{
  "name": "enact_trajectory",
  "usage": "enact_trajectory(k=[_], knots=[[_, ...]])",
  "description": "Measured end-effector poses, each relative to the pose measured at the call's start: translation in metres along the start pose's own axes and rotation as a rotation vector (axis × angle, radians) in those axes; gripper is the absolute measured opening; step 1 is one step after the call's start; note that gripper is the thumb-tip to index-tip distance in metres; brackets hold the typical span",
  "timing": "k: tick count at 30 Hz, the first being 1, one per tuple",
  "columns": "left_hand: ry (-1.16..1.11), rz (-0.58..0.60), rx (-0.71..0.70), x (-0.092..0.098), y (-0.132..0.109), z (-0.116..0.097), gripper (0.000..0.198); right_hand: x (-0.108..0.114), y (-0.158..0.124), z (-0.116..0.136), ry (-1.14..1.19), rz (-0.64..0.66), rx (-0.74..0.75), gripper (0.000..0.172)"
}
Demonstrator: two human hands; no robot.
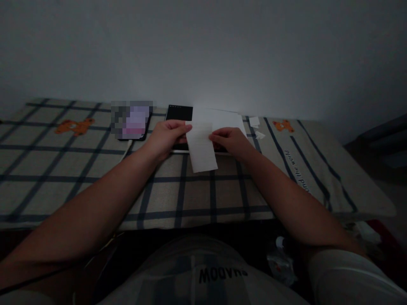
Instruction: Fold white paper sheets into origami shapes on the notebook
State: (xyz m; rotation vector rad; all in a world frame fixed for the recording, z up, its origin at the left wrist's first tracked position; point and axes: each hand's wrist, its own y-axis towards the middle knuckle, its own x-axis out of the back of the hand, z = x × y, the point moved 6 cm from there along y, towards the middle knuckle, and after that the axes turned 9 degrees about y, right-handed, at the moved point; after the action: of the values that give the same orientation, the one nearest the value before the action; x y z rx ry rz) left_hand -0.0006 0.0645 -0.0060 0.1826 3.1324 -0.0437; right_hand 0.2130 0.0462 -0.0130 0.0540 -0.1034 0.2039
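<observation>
A folded white paper strip (201,147) is held up between both my hands over a checked cloth (95,169). My left hand (168,136) pinches its upper left corner with thumb and fingers closed. My right hand (230,141) pinches its right edge. Behind the strip lies a black pad (179,113) with a larger white sheet (219,118) on it. The room is dim.
A phone or tablet (133,120) with a blurred screen lies left of the pad. Small white paper scraps (256,127) sit to the right. Orange bear prints (74,126) mark the cloth. A crumpled plastic bottle (281,260) lies below the front edge.
</observation>
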Motion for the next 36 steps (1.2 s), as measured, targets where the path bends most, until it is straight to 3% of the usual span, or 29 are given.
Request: enact_trajectory(k=[9, 18, 22, 30, 36], knots=[[-0.011, -0.008, 0.032, -0.002, -0.002, -0.002, 0.022, 0.001, -0.002, 0.001, -0.004, -0.029, 0.033, 0.019], [0.146, 0.062, 0.110, -0.007, -0.007, 0.001, 0.018, 0.010, -0.003, 0.005, 0.044, -0.217, 0.073, 0.016], [0.178, 0.035, 0.102, -0.006, -0.007, -0.004, 0.021, 0.007, -0.005, 0.006, 0.102, -0.202, 0.050, 0.019], [0.165, -0.056, 0.032, 0.003, -0.002, -0.007, 0.023, 0.003, -0.003, -0.004, 0.179, -0.032, -0.033, 0.016], [0.131, 0.008, 0.049, 0.001, -0.002, -0.003, 0.020, 0.003, -0.003, -0.002, 0.144, -0.065, -0.044, 0.009]])
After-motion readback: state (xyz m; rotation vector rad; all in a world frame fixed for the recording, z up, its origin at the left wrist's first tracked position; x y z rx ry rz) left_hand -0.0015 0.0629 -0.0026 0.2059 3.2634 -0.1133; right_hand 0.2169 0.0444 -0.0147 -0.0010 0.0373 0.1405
